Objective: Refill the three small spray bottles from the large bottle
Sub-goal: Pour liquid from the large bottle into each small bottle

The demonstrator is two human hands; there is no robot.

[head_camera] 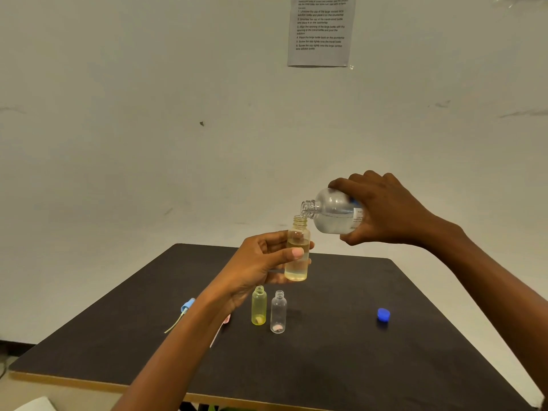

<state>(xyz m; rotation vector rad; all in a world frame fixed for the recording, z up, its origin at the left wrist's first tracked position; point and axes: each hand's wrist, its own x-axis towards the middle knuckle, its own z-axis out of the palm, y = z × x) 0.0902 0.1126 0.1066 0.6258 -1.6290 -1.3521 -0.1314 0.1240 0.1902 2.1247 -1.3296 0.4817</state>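
Note:
My left hand (261,262) holds a small amber-tinted bottle (297,262) upright above the dark table (341,366), thumb across its front; liquid fills most of it. My right hand (385,212) grips the large clear bottle (332,212), tipped on its side with its open neck right over the small bottle's mouth. Two other uncapped small bottles stand on the table below: a yellow one (259,306) and a clear one (278,312).
A blue cap (383,314) lies on the table at the right. A blue spray head with its tube (183,311) and a pink one (226,319), partly hidden by my left forearm, lie at the left. A printed sheet (321,31) hangs on the wall.

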